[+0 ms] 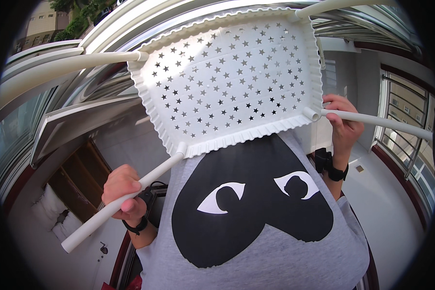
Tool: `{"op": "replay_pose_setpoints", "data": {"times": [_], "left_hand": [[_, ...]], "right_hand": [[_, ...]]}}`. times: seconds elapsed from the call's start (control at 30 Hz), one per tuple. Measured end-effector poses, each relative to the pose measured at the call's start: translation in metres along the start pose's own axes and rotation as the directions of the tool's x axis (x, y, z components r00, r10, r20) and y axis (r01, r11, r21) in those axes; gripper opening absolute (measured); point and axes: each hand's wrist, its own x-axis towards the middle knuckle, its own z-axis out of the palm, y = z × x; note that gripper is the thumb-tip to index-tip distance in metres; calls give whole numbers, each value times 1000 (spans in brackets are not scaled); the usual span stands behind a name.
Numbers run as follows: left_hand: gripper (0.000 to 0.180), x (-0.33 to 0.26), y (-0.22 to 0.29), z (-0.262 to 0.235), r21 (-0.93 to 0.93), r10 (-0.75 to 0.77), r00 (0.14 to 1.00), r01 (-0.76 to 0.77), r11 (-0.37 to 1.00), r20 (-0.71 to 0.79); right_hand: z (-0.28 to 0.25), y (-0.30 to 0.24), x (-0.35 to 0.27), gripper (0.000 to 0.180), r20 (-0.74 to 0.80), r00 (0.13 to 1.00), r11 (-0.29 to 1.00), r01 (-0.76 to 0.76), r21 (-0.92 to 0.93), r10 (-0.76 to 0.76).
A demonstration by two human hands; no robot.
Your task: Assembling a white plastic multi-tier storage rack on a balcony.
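Observation:
A white plastic shelf tray (227, 77) with star-shaped holes and a wavy rim is tilted up in front of me. At its near left corner a white tube (96, 215) sits in the corner socket, and my left hand (124, 189) is wrapped round this tube. My right hand (344, 123) pinches another white tube (386, 122) close to its end. That end lies right beside the round corner socket (312, 114) at the tray's near right; whether they touch I cannot tell. Two more tubes, a left one (67, 63) and a right one (338, 6), join the far corners.
Metal railings (367, 26) and window frames run behind the tray. A white panel (82, 121) stands at the left, above a brown wooden shelf unit (75, 186) and white bags (48, 205). A barred window (403, 116) is at the right, over a pale floor (372, 193).

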Motion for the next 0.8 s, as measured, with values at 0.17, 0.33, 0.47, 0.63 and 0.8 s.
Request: {"op": "replay_pose_setpoints", "data": {"times": [0.17,0.33,0.47,0.63,0.8], "left_hand": [[43,6,0,7,52,51,999,-52,997,8],[42,12,-4,16,116,143,988,-148,982,50],[49,14,-2,25,153,185,975,-202,967,120],[50,14,-1,33,118,205,963,-228,967,174],[47,15,-7,49,41,238,961,-246,968,142]], "right_hand": [[5,6,7,37,-52,991,992,123,-7,-123],[11,16,12,45,-36,976,976,218,14,-217],[9,22,17,46,43,973,973,228,-43,-226],[1,22,14,33,100,976,981,195,11,-195],[-6,19,10,25,153,976,987,146,63,-154]]}}
